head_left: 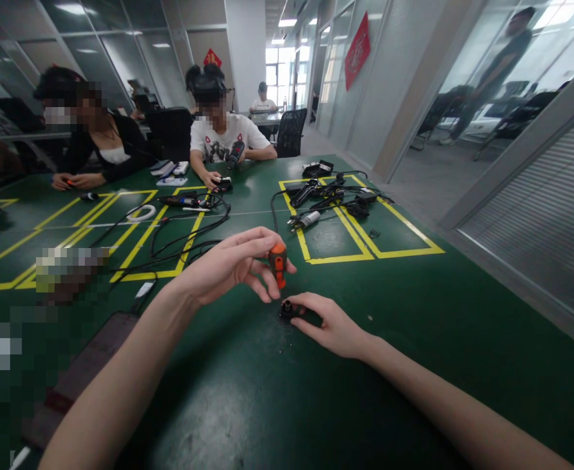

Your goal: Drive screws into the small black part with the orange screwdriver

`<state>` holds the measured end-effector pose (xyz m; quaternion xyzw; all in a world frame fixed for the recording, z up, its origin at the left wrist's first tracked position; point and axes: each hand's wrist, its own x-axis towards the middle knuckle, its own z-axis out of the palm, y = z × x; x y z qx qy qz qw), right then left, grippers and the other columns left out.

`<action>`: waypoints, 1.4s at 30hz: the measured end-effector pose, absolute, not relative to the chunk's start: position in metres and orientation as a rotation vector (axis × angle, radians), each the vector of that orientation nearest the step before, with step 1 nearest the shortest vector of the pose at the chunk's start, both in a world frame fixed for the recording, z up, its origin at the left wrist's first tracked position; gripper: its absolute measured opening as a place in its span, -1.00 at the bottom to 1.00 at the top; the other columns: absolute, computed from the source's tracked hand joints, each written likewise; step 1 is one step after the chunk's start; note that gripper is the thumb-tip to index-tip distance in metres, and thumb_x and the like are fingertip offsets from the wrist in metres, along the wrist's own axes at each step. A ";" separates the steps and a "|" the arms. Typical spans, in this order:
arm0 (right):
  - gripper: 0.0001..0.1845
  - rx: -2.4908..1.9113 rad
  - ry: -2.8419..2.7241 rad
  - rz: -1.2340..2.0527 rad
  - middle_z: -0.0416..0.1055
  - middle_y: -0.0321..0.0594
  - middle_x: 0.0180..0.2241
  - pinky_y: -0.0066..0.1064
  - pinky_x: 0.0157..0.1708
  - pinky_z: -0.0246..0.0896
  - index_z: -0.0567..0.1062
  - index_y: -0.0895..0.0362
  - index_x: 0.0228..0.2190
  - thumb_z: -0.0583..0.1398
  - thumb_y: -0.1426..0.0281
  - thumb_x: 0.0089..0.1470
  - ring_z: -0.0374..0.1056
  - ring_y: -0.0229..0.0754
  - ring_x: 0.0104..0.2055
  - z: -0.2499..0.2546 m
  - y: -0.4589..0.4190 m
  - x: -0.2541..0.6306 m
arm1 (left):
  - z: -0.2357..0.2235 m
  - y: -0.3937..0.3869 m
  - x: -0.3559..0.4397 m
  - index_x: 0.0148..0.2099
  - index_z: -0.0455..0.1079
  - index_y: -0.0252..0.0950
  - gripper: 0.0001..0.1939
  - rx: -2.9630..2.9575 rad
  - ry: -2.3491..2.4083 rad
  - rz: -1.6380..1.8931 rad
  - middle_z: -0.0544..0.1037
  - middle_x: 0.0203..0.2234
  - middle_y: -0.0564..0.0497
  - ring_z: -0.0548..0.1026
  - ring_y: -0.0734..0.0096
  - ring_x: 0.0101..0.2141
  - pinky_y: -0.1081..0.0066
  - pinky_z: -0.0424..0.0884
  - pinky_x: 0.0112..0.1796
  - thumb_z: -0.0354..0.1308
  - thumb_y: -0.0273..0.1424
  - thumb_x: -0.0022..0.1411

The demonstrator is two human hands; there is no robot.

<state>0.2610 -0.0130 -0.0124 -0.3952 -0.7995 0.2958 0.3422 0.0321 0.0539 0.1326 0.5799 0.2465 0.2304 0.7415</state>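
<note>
My left hand (233, 264) grips the orange and black handle of a screwdriver (278, 262), held upright with its tip pointing down. Just below it, my right hand (329, 323) pinches a small black round part (287, 309) against the green table (414, 307). The screwdriver's tip stands right over that part; whether it touches it is hard to tell. Both hands are closed round what they hold.
Black cables (179, 238) and tools (184, 202) lie across yellow-taped squares on the left. A taped square (365, 251) on the right holds more cables and connectors (333, 196). Two people sit at the far side of the table. A dark flat object (86, 365) lies by my left arm.
</note>
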 end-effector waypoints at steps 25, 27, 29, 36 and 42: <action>-0.71 -1.028 -2.085 0.783 0.60 -0.05 0.00 -0.18 0.00 0.47 0.51 0.08 0.06 0.21 0.33 0.34 0.53 -0.04 -0.01 -0.012 -0.016 0.264 | 0.134 0.052 0.033 -0.09 0.58 -0.40 -0.60 1.327 0.608 0.575 0.60 -0.36 -0.05 0.53 0.50 -0.51 0.57 0.48 -0.54 0.45 -0.18 0.19; -0.70 -1.020 -2.100 0.777 0.60 -0.04 -0.01 -0.18 0.01 0.46 0.51 0.09 0.07 0.19 0.29 0.37 0.53 -0.03 -0.01 -0.011 -0.016 0.265 | 0.134 0.052 0.034 -0.11 0.55 -0.40 -0.56 1.300 0.579 0.561 0.65 -0.25 -0.15 0.62 0.37 -0.45 0.47 0.57 -0.48 0.40 -0.09 0.22; -0.67 -1.007 -2.114 0.768 0.59 -0.02 0.00 -0.16 0.03 0.46 0.50 0.11 0.08 0.15 0.25 0.40 0.52 -0.02 0.01 -0.011 -0.016 0.266 | 0.134 0.053 0.035 -0.13 0.49 -0.38 -0.56 1.271 0.563 0.555 0.67 -0.17 -0.21 0.66 0.30 -0.44 0.45 0.58 -0.48 0.36 -0.06 0.25; -0.64 -0.992 -2.136 0.753 0.59 0.00 0.02 -0.17 0.09 0.42 0.50 0.13 0.09 0.07 0.23 0.45 0.51 -0.03 0.05 -0.010 -0.016 0.267 | 0.134 0.050 0.035 0.02 0.51 -0.33 -0.59 1.331 0.616 0.614 0.59 -0.33 -0.01 0.47 0.56 -0.56 0.61 0.37 -0.63 0.43 -0.23 0.21; -0.62 -0.996 -2.132 0.749 0.59 0.01 0.02 -0.17 0.07 0.43 0.50 0.15 0.09 0.07 0.21 0.45 0.52 -0.03 0.04 -0.011 -0.016 0.267 | 0.134 0.052 0.033 -0.12 0.58 -0.42 -0.54 1.338 0.540 0.528 0.59 -0.33 -0.08 0.52 0.48 -0.51 0.49 0.52 -0.54 0.38 -0.07 0.23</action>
